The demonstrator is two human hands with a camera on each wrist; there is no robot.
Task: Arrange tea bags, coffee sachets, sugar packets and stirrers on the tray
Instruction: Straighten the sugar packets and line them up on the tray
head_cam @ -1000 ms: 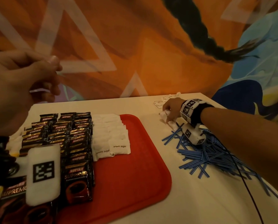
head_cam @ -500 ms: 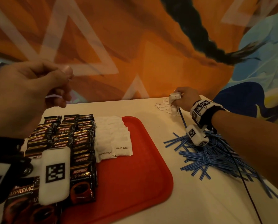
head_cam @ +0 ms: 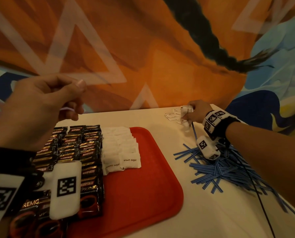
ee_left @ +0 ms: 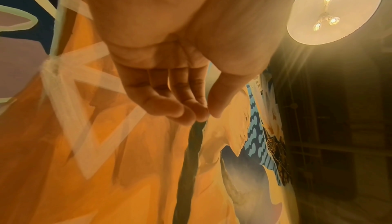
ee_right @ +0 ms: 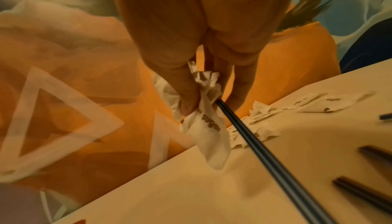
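Observation:
A red tray [head_cam: 143, 194] lies on the white table [head_cam: 203, 212]. Rows of black coffee sachets [head_cam: 78, 152] fill its left part, with white brown-sugar packets [head_cam: 121, 148] beside them. My right hand [head_cam: 193, 113] is raised at the table's far right and grips a bunch of white sugar packets [ee_right: 210, 130] together with one blue stirrer [ee_right: 254, 145]. More loose sugar packets [head_cam: 172, 115] lie on the table by that hand. My left hand [head_cam: 45, 103] hangs in the air above the sachets, fingers loosely curled, holding nothing [ee_left: 184, 110].
A heap of blue stirrers [head_cam: 225, 167] covers the table right of the tray, under my right forearm. A thin black cable [head_cam: 258, 194] runs across the heap. A painted orange wall [head_cam: 143, 48] stands right behind the table's far edge.
My right hand has lifted off the table with the sugar packets and a stirrer in its grip. The left hand has stayed raised, drifting slightly right.

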